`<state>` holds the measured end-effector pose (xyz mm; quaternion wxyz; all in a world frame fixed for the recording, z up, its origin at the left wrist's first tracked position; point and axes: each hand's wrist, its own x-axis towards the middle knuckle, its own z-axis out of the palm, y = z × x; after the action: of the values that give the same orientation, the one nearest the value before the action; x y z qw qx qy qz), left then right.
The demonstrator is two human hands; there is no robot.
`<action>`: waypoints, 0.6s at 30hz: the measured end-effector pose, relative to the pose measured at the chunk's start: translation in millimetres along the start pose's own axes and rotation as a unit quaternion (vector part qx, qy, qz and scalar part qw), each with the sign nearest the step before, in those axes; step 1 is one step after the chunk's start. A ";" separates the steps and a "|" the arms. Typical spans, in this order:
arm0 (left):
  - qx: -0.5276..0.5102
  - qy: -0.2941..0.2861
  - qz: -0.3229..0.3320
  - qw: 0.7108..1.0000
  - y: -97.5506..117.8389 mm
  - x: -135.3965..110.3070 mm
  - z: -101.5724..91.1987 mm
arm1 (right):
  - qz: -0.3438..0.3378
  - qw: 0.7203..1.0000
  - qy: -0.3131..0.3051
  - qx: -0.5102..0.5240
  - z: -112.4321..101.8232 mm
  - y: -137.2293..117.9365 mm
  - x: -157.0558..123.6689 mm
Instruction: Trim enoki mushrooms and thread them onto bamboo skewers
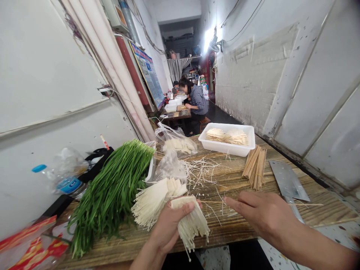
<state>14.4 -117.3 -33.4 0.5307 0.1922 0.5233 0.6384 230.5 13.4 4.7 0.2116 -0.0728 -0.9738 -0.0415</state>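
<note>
My left hand (169, 219) is closed around an enoki mushroom bundle (194, 223) with a pale flat wrap about its upper part, the thin stems fanning down toward the table edge. In my right hand (261, 210) is a thin bamboo skewer (312, 204). Its front end reaches left to the bundle near my left fingers; whether the tip is inside cannot be made out. Just behind my left hand lies a pile of similar enoki bundles (152, 198). Loose enoki stems (201, 168) are scattered beyond it on the wooden table (233, 172).
A white tub (227, 148) holds skewered bundles. Loose skewers (254, 167) and a cleaver (289, 180) lie at right. Green chives (115, 187) heap at left, near a water bottle (67, 183). Plastic bags (171, 165) sit behind. Two people work at a farther table (176, 114).
</note>
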 end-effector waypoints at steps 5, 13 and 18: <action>0.004 0.000 0.009 1.000 1.8 0.0 2.1 | -0.006 1.000 0.003 0.001 -2.0 0.7 -0.9; 0.003 -0.010 0.008 1.000 -0.3 2.0 -1.7 | -0.005 1.000 0.025 0.005 -4.4 1.9 -3.4; 0.004 -0.016 0.010 1.000 -1.5 2.1 -1.7 | -0.010 1.000 0.016 0.004 -3.0 1.3 -2.5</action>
<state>12.9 -116.3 -36.0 0.5318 0.2100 0.5153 0.6385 234.2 14.0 6.5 0.2273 -0.0618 -0.9710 -0.0405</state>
